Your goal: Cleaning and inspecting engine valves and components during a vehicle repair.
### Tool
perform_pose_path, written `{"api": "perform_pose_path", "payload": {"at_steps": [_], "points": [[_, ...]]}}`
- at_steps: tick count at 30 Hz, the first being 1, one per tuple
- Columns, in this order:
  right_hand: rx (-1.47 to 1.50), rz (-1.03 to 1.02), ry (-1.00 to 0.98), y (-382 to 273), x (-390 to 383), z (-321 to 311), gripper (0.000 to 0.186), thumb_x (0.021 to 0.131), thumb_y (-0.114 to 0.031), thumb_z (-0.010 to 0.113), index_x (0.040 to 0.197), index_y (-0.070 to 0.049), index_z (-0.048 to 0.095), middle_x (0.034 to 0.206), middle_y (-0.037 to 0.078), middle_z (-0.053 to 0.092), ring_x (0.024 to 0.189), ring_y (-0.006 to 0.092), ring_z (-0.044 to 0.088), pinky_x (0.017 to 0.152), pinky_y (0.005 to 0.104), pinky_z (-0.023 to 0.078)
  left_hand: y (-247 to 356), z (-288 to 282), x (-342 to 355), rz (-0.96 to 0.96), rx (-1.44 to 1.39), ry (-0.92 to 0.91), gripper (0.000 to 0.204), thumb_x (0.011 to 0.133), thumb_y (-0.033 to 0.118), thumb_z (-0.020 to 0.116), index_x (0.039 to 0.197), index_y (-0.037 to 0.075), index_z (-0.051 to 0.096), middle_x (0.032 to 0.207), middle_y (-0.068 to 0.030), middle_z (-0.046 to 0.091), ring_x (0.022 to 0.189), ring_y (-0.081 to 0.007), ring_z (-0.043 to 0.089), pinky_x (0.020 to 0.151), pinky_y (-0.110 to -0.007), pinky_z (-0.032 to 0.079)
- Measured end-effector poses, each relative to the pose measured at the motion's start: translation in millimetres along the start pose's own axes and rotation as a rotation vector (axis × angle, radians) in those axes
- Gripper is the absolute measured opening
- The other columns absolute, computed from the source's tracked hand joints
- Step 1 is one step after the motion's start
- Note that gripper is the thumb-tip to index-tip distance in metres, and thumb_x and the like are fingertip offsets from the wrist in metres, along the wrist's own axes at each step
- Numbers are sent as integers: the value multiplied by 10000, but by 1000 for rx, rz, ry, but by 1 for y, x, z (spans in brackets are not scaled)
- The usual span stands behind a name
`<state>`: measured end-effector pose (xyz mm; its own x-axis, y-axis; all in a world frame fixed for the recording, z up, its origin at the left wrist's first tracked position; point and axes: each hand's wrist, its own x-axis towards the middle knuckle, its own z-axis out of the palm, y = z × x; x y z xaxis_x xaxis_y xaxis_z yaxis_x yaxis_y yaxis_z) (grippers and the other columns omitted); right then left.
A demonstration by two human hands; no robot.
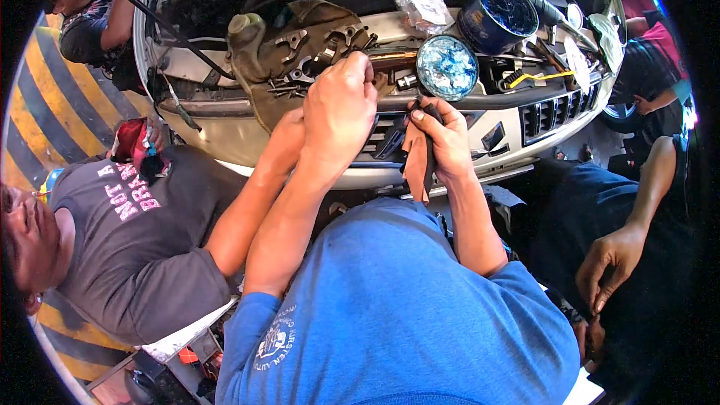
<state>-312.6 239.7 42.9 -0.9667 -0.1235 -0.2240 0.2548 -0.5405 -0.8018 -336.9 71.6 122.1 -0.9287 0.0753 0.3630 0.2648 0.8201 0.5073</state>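
Note:
Above the front of a light-coloured vehicle, my left hand (341, 109) is closed with its back toward me. Its curled fingers hide whatever they hold. To its right, my right hand (448, 135) pinches a brown and black strip (417, 161), perhaps cloth or abrasive sheet, which hangs down over the bumper. Just beyond the right hand stands a round lid (448, 67) smeared with blue grease. A dark tub of blue grease (499, 16) is behind it. Forked metal parts (291, 45) and bolts (285, 90) lie on a brown cloth (259, 94) beyond my left hand.
A co-worker's arm (251, 195) reaches in from the left, beside my left forearm. Another person's hand (611, 266) is at the right. A clear plastic bag (421, 4), a yellow-handled tool (540, 77) and the grille (559, 114) are ahead. A black rod (161, 19) slants across the left.

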Motion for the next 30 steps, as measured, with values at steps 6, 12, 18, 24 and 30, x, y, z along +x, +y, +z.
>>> {"api": "perform_pose_path", "payload": {"at_steps": [6, 12, 18, 24, 30], "points": [[40, 30, -33, 0, 2, -3, 139, 844, -25, 635, 980, -28, 606, 910, 67, 644, 775, 138, 620, 652, 255, 513, -10, -4, 8, -35, 49, -50, 93, 765, 56, 608, 844, 33, 566, 732, -197, 614, 695, -382, 608, 633, -438, 468], [45, 27, -62, 3, 6, -7, 187, 845, -33, 646, 1015, 8, 580, 954, 73, 629, 805, 150, 628, 689, 274, 525, -19, 1, 13, -94, 4, -113, 86, 760, 53, 610, 842, 42, 587, 679, -194, 600, 658, -359, 615, 605, -423, 466], [42, 29, -56, 4, 6, -7, 189, 844, -23, 640, 1019, 13, 578, 953, 75, 628, 805, 152, 628, 699, 274, 524, -20, 5, 12, -108, 48, -75, 123, 766, 85, 627, 882, 44, 625, 734, -199, 628, 688, -356, 629, 623, -419, 482], [32, 39, -56, 2, 7, -4, 171, 846, -17, 629, 1005, 21, 578, 937, 80, 628, 793, 151, 626, 688, 272, 522, -24, 12, 2, -23, 110, 18, 157, 785, 122, 643, 901, 17, 644, 858, -174, 656, 770, -351, 630, 694, -418, 497], [3, -2, -56, 1, 5, -1, 144, 850, -16, 617, 984, 26, 586, 840, 90, 634, 743, 141, 618, 656, 264, 514, -35, 18, -8, 64, 168, 106, 145, 791, 115, 645, 894, 13, 652, 857, -161, 638, 794, -337, 614, 695, -404, 493]]}}
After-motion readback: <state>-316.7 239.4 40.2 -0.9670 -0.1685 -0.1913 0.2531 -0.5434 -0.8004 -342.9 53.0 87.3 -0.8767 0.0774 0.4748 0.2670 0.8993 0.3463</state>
